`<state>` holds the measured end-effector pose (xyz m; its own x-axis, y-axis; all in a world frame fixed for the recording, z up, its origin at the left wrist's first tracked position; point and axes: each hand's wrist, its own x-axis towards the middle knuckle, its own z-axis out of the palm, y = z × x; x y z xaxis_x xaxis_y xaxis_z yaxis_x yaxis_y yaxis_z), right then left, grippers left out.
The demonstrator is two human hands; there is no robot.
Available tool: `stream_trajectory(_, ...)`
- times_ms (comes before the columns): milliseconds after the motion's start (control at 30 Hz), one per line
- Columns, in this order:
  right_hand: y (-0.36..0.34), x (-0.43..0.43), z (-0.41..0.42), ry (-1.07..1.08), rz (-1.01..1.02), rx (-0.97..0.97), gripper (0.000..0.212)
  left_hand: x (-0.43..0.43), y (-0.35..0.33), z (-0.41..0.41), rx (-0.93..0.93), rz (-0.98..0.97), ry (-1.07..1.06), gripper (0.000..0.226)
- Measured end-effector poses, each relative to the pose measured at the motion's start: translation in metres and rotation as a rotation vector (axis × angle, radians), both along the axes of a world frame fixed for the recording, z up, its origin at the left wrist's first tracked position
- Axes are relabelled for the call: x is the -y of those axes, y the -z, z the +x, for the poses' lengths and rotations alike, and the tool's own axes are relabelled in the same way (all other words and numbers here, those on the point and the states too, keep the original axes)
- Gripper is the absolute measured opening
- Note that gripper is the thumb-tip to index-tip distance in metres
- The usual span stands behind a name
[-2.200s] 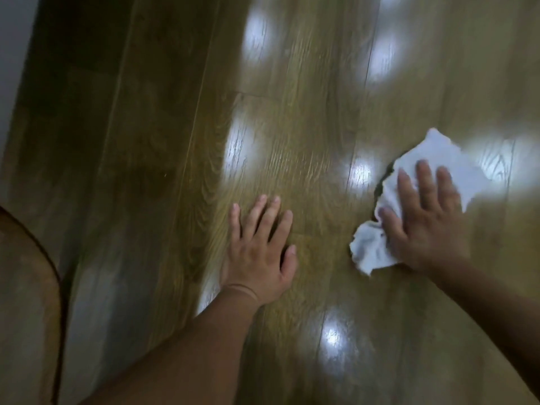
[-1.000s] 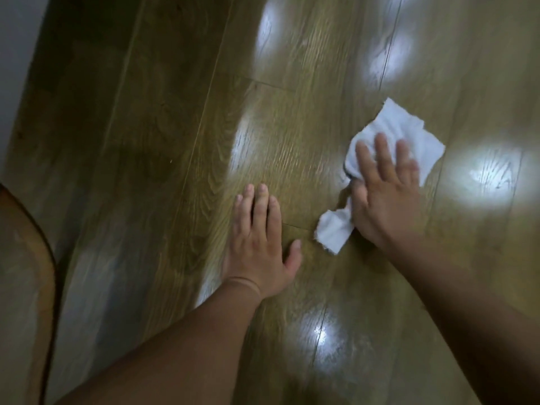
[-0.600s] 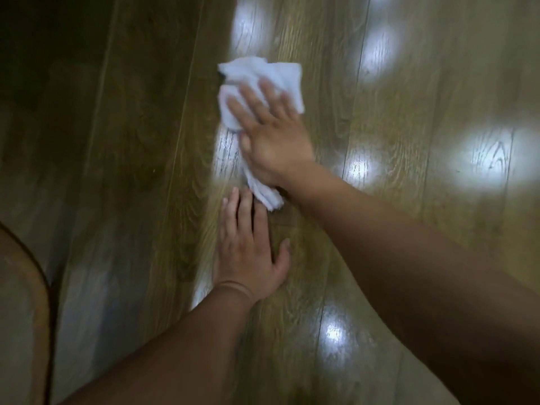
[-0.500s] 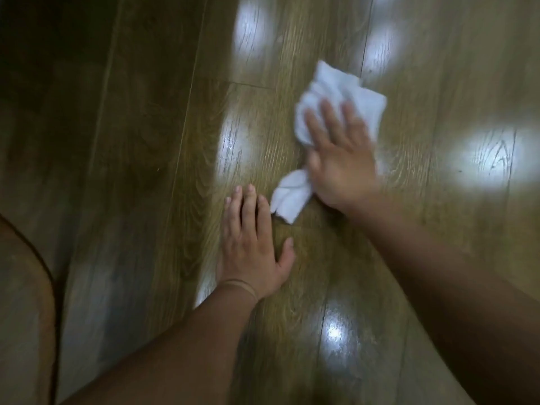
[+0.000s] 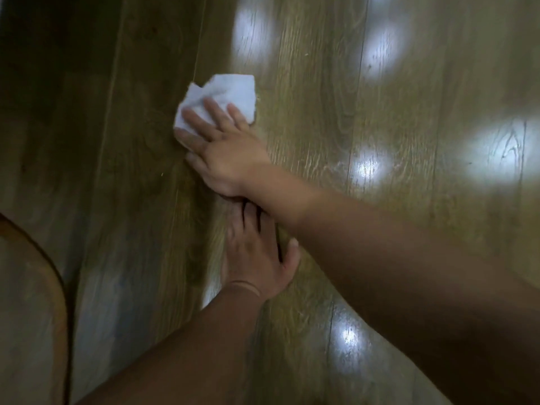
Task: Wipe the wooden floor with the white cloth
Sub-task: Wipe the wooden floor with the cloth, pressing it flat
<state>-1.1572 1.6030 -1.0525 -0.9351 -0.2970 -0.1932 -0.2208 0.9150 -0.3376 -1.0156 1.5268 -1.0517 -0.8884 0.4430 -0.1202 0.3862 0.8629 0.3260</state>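
Head view: the right hand [image 5: 225,153] lies palm-down on a crumpled white cloth [image 5: 230,92], its fingers [image 5: 198,119] straight and slightly spread, pressing the fabric flat against the floor rather than curling round it. The cloth sits under the fingertips and sticks out beyond them, with a squarish corner showing at the far side and a smaller fold at the left. The heel of the hand rests on bare wood just nearer than the cloth. The cloth lies at the upper middle of the frame, on a plank seam where the darker boards at the left meet the lighter ones.

The right forearm [image 5: 380,244] runs from the lower right edge up to that hand, crossing over the fingertips of the left hand [image 5: 257,258]. The left hand is planted flat on the floor, fingers straight and close together, thumb out to the right, holding nothing. A thin line circles its wrist [image 5: 245,287], and the left forearm [image 5: 190,355] comes up from the bottom edge.

The glossy brown wooden plank floor [image 5: 321,83] fills the frame, with bright blurred patches of reflected light [image 5: 496,153] scattered over its right half. A curved brown-rimmed object [image 5: 58,302] cuts into the lower left corner; what it is cannot be told.
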Motion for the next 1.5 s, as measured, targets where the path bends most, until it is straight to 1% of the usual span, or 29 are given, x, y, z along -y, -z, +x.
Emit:
stream_trajectory(67, 0.003, 0.002, -0.004, 0.024, 0.007, -0.024, 0.053, 0.001, 0.0, -0.001, -0.009, 0.007, 0.004, 0.071)
stream_trajectory(100, 0.004, -0.008, 0.001, 0.074, 0.014, -0.049, 0.053, 0.001, 0.001, -0.001, -0.033, 0.011, 0.01, 0.071)
stream_trajectory(200, 0.007, -0.062, 0.038, 0.282, 0.106, -0.098, 0.055, 0.001, 0.003, 0.0, -0.091, 0.027, 0.033, 0.074)
stream_trajectory(267, 0.007, -0.117, 0.076, 0.43, 0.168, -0.114, 0.056, 0.001, 0.006, 0.0, -0.107, 0.017, 0.041, 0.076)
stream_trajectory(367, 0.003, -0.192, 0.12, 0.674, 0.172, -0.034, 0.055, 0.004, 0.01, 0.0, -0.084, -0.021, 0.053, 0.077)
stream_trajectory(433, 0.0, -0.192, 0.125, 0.765, 0.132, -0.008, 0.053, 0.004, 0.011, 0.0, -0.083, -0.035, 0.057, 0.078)
stream_trajectory(467, -0.001, -0.174, 0.124, 0.752, 0.111, -0.026, 0.052, 0.004, 0.011, 0.0, -0.081, -0.037, 0.058, 0.078)
stream_trajectory(500, -0.003, -0.151, 0.127, 0.678, 0.084, -0.053, 0.052, 0.004, 0.011, 0.0, -0.084, -0.032, 0.056, 0.078)
stream_trajectory(533, -0.004, -0.125, 0.133, 0.546, 0.047, -0.072, 0.053, 0.003, 0.011, 0.0, -0.089, -0.02, 0.055, 0.078)
stream_trajectory(600, -0.005, -0.088, 0.156, 0.208, -0.019, -0.065, 0.055, 0.003, 0.01, 0.001, -0.102, 0.01, 0.046, 0.078)
stream_trajectory(633, -0.005, -0.084, 0.162, 0.091, -0.036, -0.056, 0.057, 0.003, 0.01, 0.001, -0.103, 0.022, 0.041, 0.078)
stream_trajectory(667, -0.006, -0.091, 0.158, 0.035, -0.062, -0.052, 0.057, 0.003, 0.01, 0.001, -0.104, 0.03, 0.039, 0.078)
stream_trajectory(733, -0.006, -0.111, 0.129, 0.063, -0.083, -0.058, 0.057, 0.002, 0.01, 0.001, -0.107, 0.019, 0.039, 0.077)
stream_trajectory(833, -0.005, -0.133, 0.058, 0.213, 0.021, -0.099, 0.057, 0.002, 0.009, 0.001, -0.093, -0.01, 0.042, 0.077)
stream_trajectory(900, -0.007, -0.141, 0.014, 0.334, 0.065, -0.093, 0.056, 0.002, 0.009, 0.002, -0.087, -0.022, 0.047, 0.077)
stream_trajectory(967, -0.008, -0.131, -0.003, 0.407, 0.078, -0.095, 0.057, 0.002, 0.01, 0.001, -0.099, -0.021, 0.044, 0.077)
stream_trajectory(1000, -0.008, -0.119, 0.0, 0.39, 0.077, -0.087, 0.057, 0.001, 0.01, 0.001, -0.107, -0.01, 0.04, 0.077)
stream_trajectory(1033, -0.006, -0.104, 0.011, 0.303, 0.066, -0.089, 0.058, 0.001, 0.01, 0.001, -0.111, 0.004, 0.034, 0.076)
stream_trajectory(1067, -0.004, -0.086, 0.027, 0.164, 0.034, -0.091, 0.058, 0.001, 0.009, 0.002, -0.113, 0.016, 0.027, 0.073)
stream_trajectory(1133, -0.005, -0.062, 0.061, -0.146, -0.053, -0.047, 0.051, 0.001, 0.01, 0.003, -0.123, 0.041, 0.023, 0.061)
stream_trajectory(1167, -0.006, -0.061, 0.068, -0.258, -0.09, -0.036, 0.048, 0.002, 0.01, 0.004, -0.123, 0.049, 0.022, 0.056)
stream_trajectory(1200, -0.007, -0.066, 0.064, -0.334, -0.114, -0.033, 0.047, 0.002, 0.01, 0.004, -0.123, 0.052, 0.026, 0.055)
stream_trajectory(1233, -0.006, -0.072, 0.053, -0.365, -0.107, -0.034, 0.047, 0.003, 0.011, 0.004, -0.123, 0.056, 0.032, 0.056)
stream_trajectory(1267, -0.005, -0.078, 0.039, -0.349, -0.078, -0.033, 0.047, 0.003, 0.012, 0.004, -0.126, 0.06, 0.035, 0.057)
stream_trajectory(1300, -0.003, -0.084, 0.02, -0.278, -0.056, -0.052, 0.047, 0.003, 0.012, 0.003, -0.129, 0.062, 0.036, 0.057)
stream_trajectory(1400, -0.006, -0.09, -0.027, 0.043, -0.014, -0.083, 0.056, 0.004, 0.011, 0.004, -0.093, 0.053, 0.043, 0.059)
stream_trajectory(1500, -0.007, -0.075, -0.035, 0.178, -0.027, -0.103, 0.061, 0.003, 0.011, 0.004, -0.078, 0.036, 0.034, 0.065)
